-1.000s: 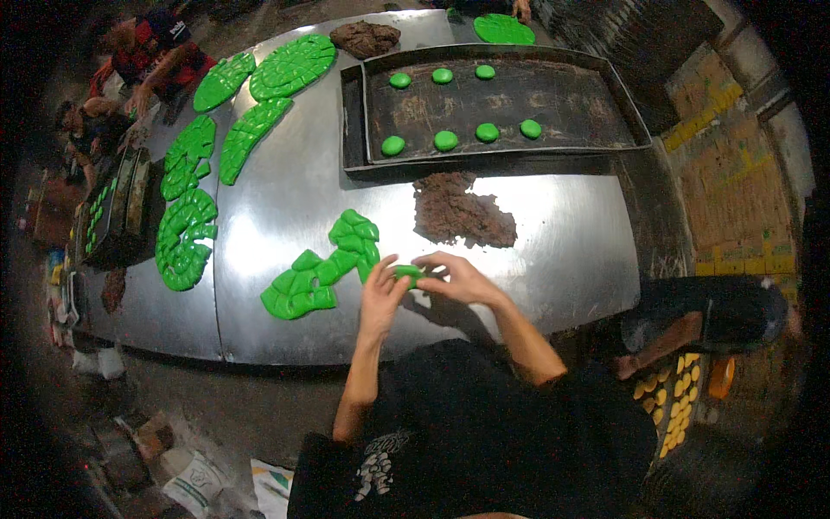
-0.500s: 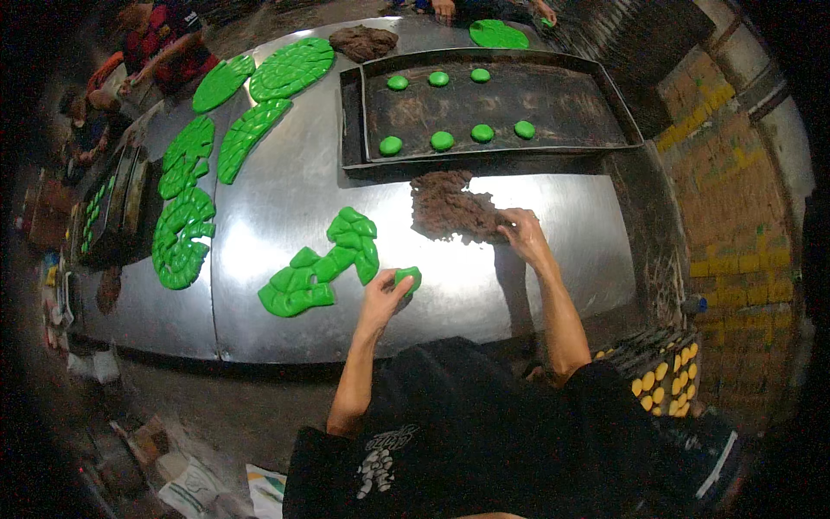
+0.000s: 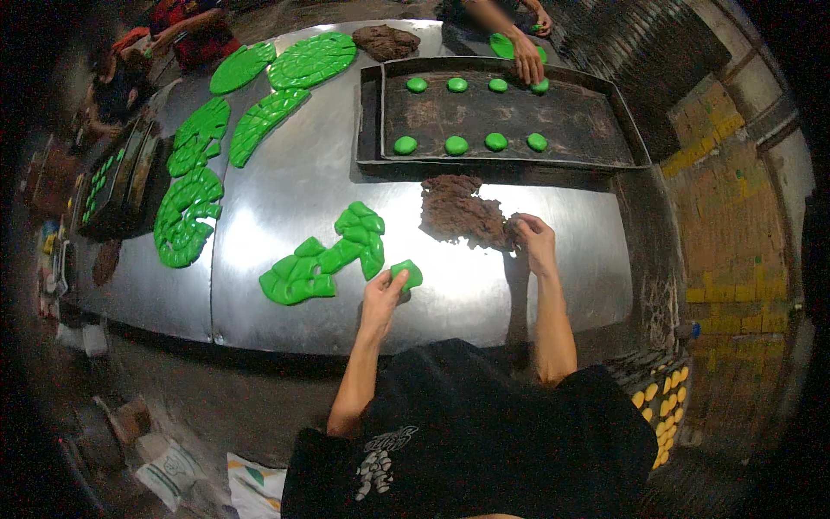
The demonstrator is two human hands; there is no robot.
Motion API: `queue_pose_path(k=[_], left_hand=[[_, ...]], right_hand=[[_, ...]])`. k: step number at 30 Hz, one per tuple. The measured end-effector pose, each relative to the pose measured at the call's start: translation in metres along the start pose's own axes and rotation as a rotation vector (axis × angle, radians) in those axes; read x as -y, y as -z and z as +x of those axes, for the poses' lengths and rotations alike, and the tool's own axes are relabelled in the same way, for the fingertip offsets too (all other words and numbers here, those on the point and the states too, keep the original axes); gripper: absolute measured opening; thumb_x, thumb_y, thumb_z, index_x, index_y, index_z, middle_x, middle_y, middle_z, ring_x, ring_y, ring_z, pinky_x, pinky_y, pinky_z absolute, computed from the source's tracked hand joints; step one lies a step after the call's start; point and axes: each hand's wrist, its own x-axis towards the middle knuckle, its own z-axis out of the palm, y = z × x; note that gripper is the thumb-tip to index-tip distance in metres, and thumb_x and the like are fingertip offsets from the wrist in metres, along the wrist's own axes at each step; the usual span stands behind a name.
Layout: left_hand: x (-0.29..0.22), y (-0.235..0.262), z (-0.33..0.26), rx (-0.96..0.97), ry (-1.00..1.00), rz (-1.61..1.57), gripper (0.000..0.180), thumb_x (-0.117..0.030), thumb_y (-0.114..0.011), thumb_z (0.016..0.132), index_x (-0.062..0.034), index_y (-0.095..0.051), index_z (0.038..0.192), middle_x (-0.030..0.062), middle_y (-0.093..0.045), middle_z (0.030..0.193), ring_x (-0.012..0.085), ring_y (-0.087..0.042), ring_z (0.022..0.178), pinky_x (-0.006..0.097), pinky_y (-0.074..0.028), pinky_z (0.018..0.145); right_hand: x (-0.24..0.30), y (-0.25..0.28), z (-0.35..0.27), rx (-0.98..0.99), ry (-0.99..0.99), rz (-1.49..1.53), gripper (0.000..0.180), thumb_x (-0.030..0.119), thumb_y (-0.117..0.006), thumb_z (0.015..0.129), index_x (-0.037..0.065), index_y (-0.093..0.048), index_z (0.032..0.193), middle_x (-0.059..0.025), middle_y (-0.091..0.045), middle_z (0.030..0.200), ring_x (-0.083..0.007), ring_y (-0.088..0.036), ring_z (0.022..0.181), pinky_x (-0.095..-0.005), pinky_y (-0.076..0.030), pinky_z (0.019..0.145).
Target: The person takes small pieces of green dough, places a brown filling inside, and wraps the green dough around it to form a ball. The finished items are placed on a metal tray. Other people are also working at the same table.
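Observation:
My left hand [image 3: 380, 303] is closed on a flattened piece of green dough [image 3: 408, 275], thumb on top, just above the metal table. At the right edge of a crumbly brown filling mass [image 3: 462, 212], my right hand [image 3: 538, 242] pinches a small lump of the same filling between thumb and fingertips. Whether that lump has fully come apart from the mass is hard to see. Cut green dough pieces [image 3: 298, 278] lie joined in a bent cluster left of my left hand.
Beyond the filling stands a dark baking tray [image 3: 519, 164] with two rows of green dough balls [image 3: 456, 145]. A co-worker's hand [image 3: 526, 65] touches a ball in its back row. Large green dough slabs [image 3: 311, 60] and another brown mound [image 3: 386, 41] lie farther off. Yellow rounds [image 3: 670, 415] sit low right.
My right hand has drawn slightly right, pinching filling at the mass's edge. A co-worker's hand has reached into the tray's back row at a green ball. The view has shifted slightly.

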Motion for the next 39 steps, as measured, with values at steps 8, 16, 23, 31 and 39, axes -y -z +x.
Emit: queue_pose_path(k=[8,16,23,31,39], left_hand=[[-0.014,-0.039,0.031,0.167,0.116,0.004,0.050,-0.036,-0.063,0.099,0.0043,-0.059,0.128,0.0101,-0.065,0.120,0.0173,-0.063,0.108,0.035,-0.051,0.098],[-0.003,-0.064,0.041,0.198,0.097,0.037,0.042,-0.036,-0.065,0.098,-0.0002,-0.063,0.121,0.0064,-0.067,0.116,0.0127,-0.063,0.102,0.030,-0.049,0.092],[-0.024,-0.062,0.035,0.140,0.122,-0.179,0.043,-0.028,-0.069,0.096,0.0040,-0.061,0.123,0.0105,-0.068,0.107,0.0167,-0.066,0.098,0.031,-0.052,0.092],[-0.019,-0.062,0.039,0.217,0.033,-0.177,0.036,-0.017,-0.060,0.101,0.0048,-0.056,0.130,0.0133,-0.068,0.113,0.0194,-0.067,0.098,0.035,-0.056,0.090],[-0.018,-0.042,0.018,0.233,-0.166,0.590,0.048,-0.007,-0.050,0.101,-0.0053,-0.044,0.148,0.0112,-0.069,0.111,0.0173,-0.067,0.097,0.028,-0.052,0.080]], right_hand=[[0.057,-0.035,-0.059,0.435,0.024,0.101,0.026,0.011,-0.069,0.093,-0.001,-0.067,0.116,-0.0095,-0.067,0.111,-0.0166,-0.064,0.098,-0.0327,-0.054,0.088],[0.059,-0.073,-0.093,0.371,0.350,-0.321,0.026,0.012,-0.074,0.087,-0.002,-0.069,0.109,-0.0131,-0.073,0.102,-0.0192,-0.069,0.093,-0.0330,-0.055,0.079],[0.043,-0.036,-0.042,0.088,0.386,-0.436,0.021,0.011,-0.068,0.091,0.003,-0.071,0.109,-0.0156,-0.070,0.109,-0.0257,-0.067,0.098,-0.0372,-0.053,0.088],[0.065,-0.076,-0.079,0.558,0.510,-0.268,0.039,0.008,-0.070,0.089,0.004,-0.064,0.127,-0.0171,-0.060,0.134,-0.0283,-0.065,0.111,-0.0356,-0.057,0.087],[0.055,-0.098,-0.081,0.434,0.786,-0.468,0.026,-0.001,-0.071,0.086,0.001,-0.069,0.112,-0.0131,-0.064,0.110,-0.0236,-0.067,0.097,-0.0327,-0.057,0.076]])
